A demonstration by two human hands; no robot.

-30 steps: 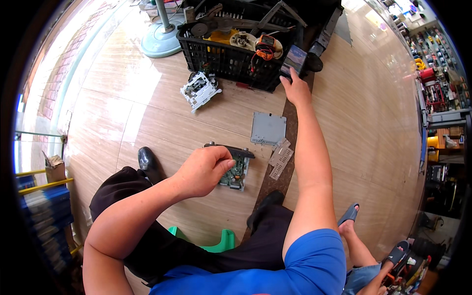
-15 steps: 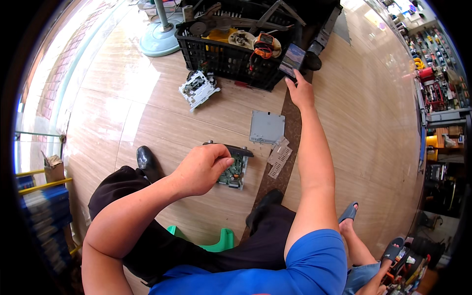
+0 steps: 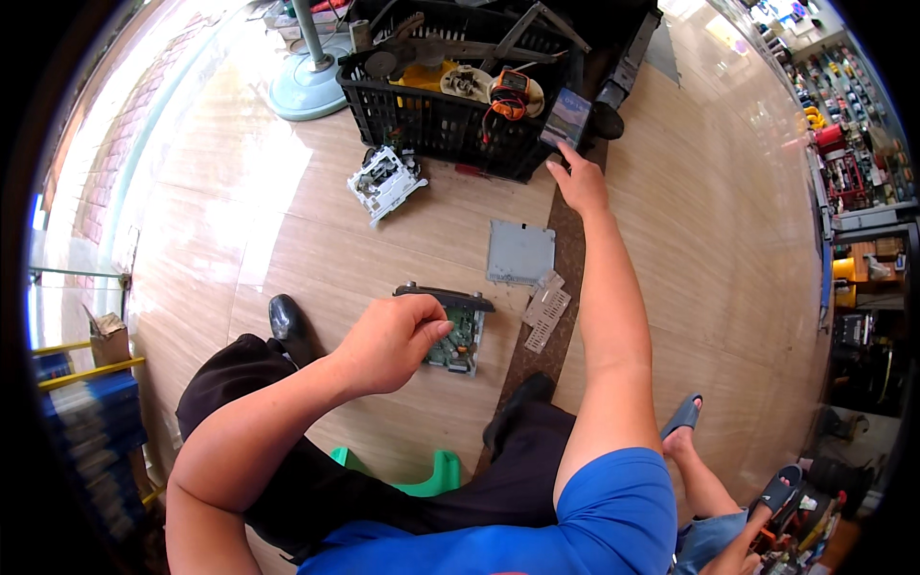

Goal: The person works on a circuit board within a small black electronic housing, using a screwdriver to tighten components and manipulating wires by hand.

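My right hand (image 3: 581,184) reaches forward with its index finger stretched out to the lower part of a phone (image 3: 567,117) that leans upright by a black crate. Nothing is held in that hand. My left hand (image 3: 395,343) is closed in a pinch above an opened electronic unit with a green circuit board (image 3: 460,337) and a dark front panel. Whatever its fingertips hold, if anything, is hidden. Ahead on the floor lie a grey metal cover plate (image 3: 521,253), a slotted metal plate (image 3: 547,313) and a white metal mechanism (image 3: 385,184).
The black crate (image 3: 431,125) holds metal parts and an orange multimeter (image 3: 510,94). A stand with a round pale base (image 3: 309,90) is at its left. A green stool (image 3: 436,474) shows beneath me. Another person's sandalled foot (image 3: 682,418) is at the right.
My right index finger has shifted slightly on the lower part of the phone. The left hand stays pinched above the circuit board. The whole view has tilted a little.
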